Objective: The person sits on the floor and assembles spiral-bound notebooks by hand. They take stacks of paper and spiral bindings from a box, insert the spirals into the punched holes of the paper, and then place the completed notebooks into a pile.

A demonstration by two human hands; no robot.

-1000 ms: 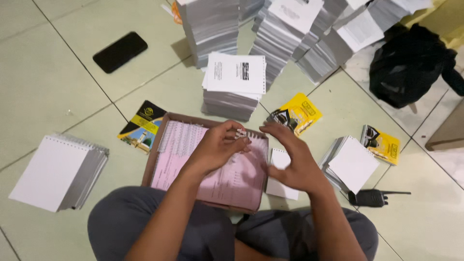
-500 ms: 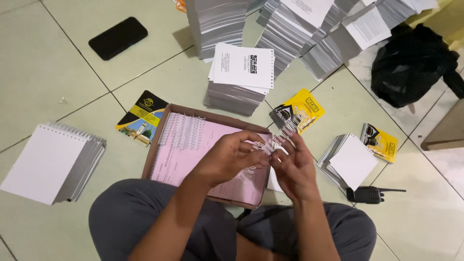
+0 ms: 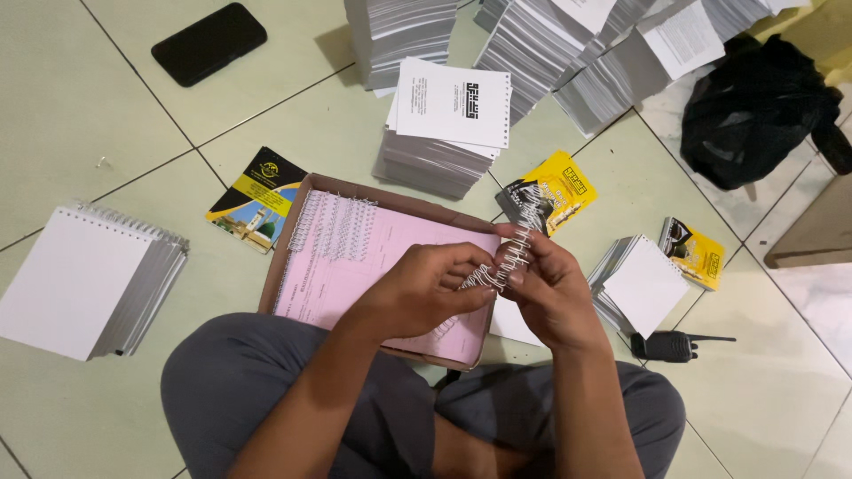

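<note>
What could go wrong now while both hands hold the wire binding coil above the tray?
The white wire coil is pinched between the left hand and right hand; squeezing may bend its loops. If dropped, it might tangle with the spare coils lying in the cardboard tray.

phone [image 3: 209,43]: 1 | radio [image 3: 667,346]: 1 | black bag [image 3: 754,111]: 1 | hands: 2

Both forearms are extended forward from the lap and are brought together at the middle. The left hand [image 3: 426,288] is curled, palm down, with its fingertips pinched closed. The right hand [image 3: 548,286] is raised just beside it, fingers bent inward and closed, the two hands nearly touching.
</note>
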